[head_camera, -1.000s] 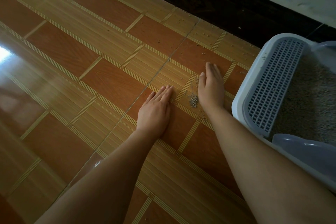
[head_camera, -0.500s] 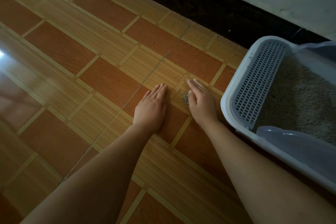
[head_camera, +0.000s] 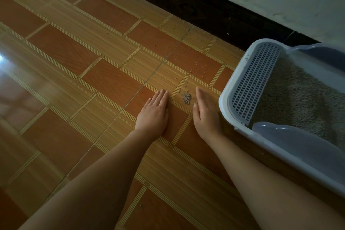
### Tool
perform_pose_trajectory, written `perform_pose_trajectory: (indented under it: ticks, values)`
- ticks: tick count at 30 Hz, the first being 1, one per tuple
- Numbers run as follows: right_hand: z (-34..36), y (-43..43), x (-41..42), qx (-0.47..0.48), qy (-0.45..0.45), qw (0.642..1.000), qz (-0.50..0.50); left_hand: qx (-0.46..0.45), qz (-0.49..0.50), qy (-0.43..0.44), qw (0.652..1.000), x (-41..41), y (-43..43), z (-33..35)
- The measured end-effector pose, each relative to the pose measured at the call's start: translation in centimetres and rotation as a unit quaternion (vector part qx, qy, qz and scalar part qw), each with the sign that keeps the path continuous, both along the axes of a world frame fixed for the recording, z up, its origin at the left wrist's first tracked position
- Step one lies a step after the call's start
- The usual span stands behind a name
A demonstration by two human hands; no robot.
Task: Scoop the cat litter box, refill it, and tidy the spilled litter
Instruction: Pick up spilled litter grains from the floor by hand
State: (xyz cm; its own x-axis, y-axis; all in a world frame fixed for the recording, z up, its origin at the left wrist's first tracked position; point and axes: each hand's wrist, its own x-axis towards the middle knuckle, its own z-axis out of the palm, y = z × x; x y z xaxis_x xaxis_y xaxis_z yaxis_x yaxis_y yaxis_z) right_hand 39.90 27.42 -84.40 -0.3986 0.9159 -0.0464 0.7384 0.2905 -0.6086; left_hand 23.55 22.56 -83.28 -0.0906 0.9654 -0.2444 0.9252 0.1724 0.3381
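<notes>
Head view: left hand [head_camera: 154,113] and right hand [head_camera: 206,114] flat on floor [head_camera: 93,80], fingers straight, holding nothing. Small litter pile [head_camera: 187,98] between them, right hand nearer, almost touching. Litter box [head_camera: 225,95] just beside right hand. Loose grains scattered beyond pile.

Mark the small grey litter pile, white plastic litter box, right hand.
small grey litter pile [head_camera: 187,98], head view, heap centre.
white plastic litter box [head_camera: 224,97], head view, left rim.
right hand [head_camera: 206,115], head view, back.

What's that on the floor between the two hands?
A small heap of cat litter pellets lies on the tiled floor between the left hand and the right hand, nearer the right one. The head view shows it.
</notes>
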Motion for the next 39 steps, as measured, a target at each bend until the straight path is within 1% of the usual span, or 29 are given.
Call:
perform_pose_trajectory:
  ticks: [2,6,9,15,17,19,22,26,29,31,37,39]
  values:
    - [-0.2,-0.2,0.2,-0.015,-0.030,0.999,-0.028,-0.003,-0.001,-0.001,1.000,0.0,0.0,0.0]
    - [-0.1,-0.4,-0.3,-0.014,-0.087,0.996,-0.025,-0.007,0.001,-0.015,1.000,-0.2,0.2,0.0]
    - [-0.1,-0.4,-1.1,-0.019,-0.098,0.995,-0.010,-0.014,-0.002,-0.016,1.000,-0.3,0.3,0.1]
    - [0.2,-0.4,-2.1,-0.025,-0.088,0.995,0.029,-0.010,-0.007,-0.013,1.000,-0.4,0.2,0.1]
    - [0.4,-0.4,-1.9,-0.007,-0.084,0.996,0.043,-0.010,-0.016,-0.010,1.000,-0.5,0.2,0.0]
    - [0.3,-0.3,-1.2,0.033,-0.088,0.995,0.028,-0.010,-0.019,-0.009,1.000,-0.6,0.2,-0.2]
    - [-0.1,0.0,-0.2,0.089,-0.114,0.989,-0.039,-0.007,-0.018,-0.007,1.000,-0.6,0.1,-0.4]
    - [-0.3,-0.2,0.0,0.121,-0.172,0.977,-0.043,-0.009,-0.017,-0.003,1.000,-0.6,0.0,-0.6]
    - [-0.3,-0.3,-0.6,0.048,-0.227,0.972,-0.038,-0.003,-0.018,-0.001,1.000,-0.6,0.0,-0.6]
    - [-0.4,-0.6,-0.8,0.022,-0.237,0.971,-0.032,-0.002,-0.017,-0.002,1.000,-0.6,0.0,-0.5]
    - [-0.4,-1.2,-2.0,0.018,-0.226,0.974,0.027,0.005,-0.012,-0.003,1.000,-0.5,-0.1,-0.7]
    - [-0.4,-1.0,-2.4,0.016,-0.213,0.976,0.033,0.005,-0.013,-0.005,1.000,-0.5,-0.1,-0.7]
